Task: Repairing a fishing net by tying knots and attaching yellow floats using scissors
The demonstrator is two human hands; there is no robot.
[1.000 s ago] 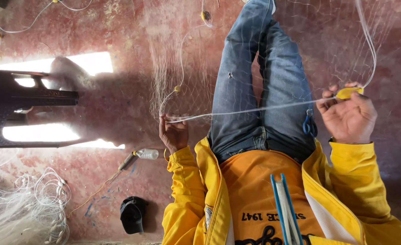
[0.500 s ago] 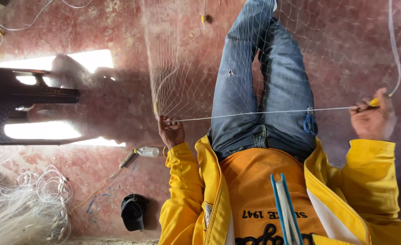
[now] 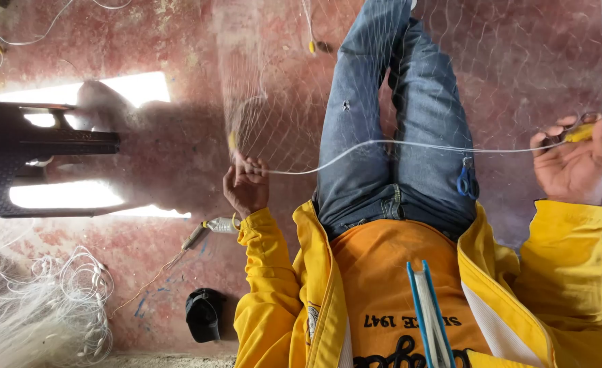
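The left hand (image 3: 246, 187) pinches a thin white cord (image 3: 396, 144) stretched across the blue-jeaned legs (image 3: 396, 136) to the right hand (image 3: 577, 163), whose grip holds a small yellow netting needle (image 3: 579, 133) (partly hidden). Fine translucent fishing net (image 3: 273, 102) hangs above the cord.

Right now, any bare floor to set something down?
Bare red floor between the dark stool and the net. Crowded: line heap bottom left, bottle and black cap by the left hand.

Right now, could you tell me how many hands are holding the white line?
2: the left hand pinches the white line beside the net; the right hand grips its other end with a yellow piece.
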